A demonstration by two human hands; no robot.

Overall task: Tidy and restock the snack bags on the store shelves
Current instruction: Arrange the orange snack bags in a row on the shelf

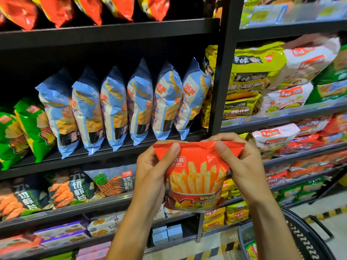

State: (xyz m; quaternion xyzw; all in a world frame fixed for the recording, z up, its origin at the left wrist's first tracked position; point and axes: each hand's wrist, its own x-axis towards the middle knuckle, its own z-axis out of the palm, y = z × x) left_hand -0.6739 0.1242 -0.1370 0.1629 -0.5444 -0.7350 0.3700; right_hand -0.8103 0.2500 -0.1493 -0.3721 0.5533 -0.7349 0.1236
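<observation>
I hold a red snack bag (197, 177) printed with french fries upright in front of the shelves. My left hand (152, 173) pinches its top left corner and my right hand (242, 162) pinches its top right corner. Behind it, a row of several blue and white snack bags (124, 107) stands upright on a black shelf (105, 152). Green snack bags (28, 128) lean at the left end of that shelf. Orange-red bags (90, 8) fill the shelf above.
Dark bags with shrimp pictures (75, 186) lie on the shelf below. A black upright post (223, 72) divides the bays; the right bay holds yellow, white and red packs (262, 77). A black basket (304, 239) sits at lower right over a floor with hazard stripes.
</observation>
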